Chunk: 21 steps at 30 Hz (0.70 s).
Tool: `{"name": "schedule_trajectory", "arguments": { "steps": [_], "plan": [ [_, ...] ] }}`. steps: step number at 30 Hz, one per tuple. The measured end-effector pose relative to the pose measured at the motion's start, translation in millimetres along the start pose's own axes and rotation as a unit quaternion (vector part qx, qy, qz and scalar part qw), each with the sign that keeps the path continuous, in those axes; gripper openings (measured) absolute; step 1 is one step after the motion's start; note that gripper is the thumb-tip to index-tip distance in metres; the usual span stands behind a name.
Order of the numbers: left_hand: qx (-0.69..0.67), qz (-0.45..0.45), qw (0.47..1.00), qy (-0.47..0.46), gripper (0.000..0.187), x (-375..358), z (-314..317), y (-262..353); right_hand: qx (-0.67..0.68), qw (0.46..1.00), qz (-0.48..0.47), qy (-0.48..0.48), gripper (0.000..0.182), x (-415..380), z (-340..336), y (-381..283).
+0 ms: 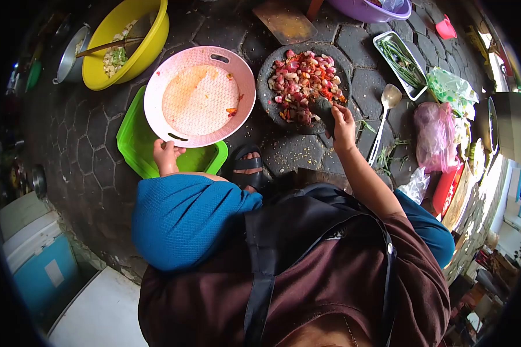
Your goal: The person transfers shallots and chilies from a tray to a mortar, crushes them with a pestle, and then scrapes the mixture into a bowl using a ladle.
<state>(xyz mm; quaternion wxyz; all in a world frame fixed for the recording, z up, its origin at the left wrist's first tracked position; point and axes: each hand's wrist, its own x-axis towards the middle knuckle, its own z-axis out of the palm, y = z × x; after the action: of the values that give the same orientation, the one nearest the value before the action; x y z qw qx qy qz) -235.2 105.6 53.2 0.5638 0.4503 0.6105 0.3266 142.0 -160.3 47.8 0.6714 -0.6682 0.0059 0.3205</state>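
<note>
My left hand (166,157) grips the near rim of a round pink plastic basket (248,95), by its handle slot. A few red and orange scraps and wet stains lie inside the basket. Beneath it sits a bright green tray (134,144), partly covered. My right hand (344,128) is closed around a dark stone pestle (322,111), whose head rests among shallots, chili pieces and pale cloves (298,78). These lie heaped in a wide stone mortar (264,95) on the ground.
A yellow basin (163,34) with chopped vegetables stands at the far left, beside a metal pot (69,61). To the right are a ladle (382,121), a white tray (421,92) of green stalks and plastic bags (434,136). A purple basin (364,11) and wooden board (285,22) lie beyond the mortar.
</note>
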Motion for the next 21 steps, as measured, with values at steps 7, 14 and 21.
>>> {"name": "schedule_trajectory", "arguments": {
  "steps": [7,14,21],
  "plan": [
    [0.197,0.093,0.975,0.043,0.046,8,5,27,0.148,0.984,0.087,-0.056,0.020,-8,-1,-1],
    [0.385,0.053,0.759,-0.522,0.039,-48,115,141,-0.098,0.982,-0.148,0.058,0.031,-28,44,-11],
    [0.300,-0.212,0.743,-0.560,0.070,-115,239,112,-0.190,0.919,-0.340,0.064,0.045,-49,67,-27]
  ]
}}
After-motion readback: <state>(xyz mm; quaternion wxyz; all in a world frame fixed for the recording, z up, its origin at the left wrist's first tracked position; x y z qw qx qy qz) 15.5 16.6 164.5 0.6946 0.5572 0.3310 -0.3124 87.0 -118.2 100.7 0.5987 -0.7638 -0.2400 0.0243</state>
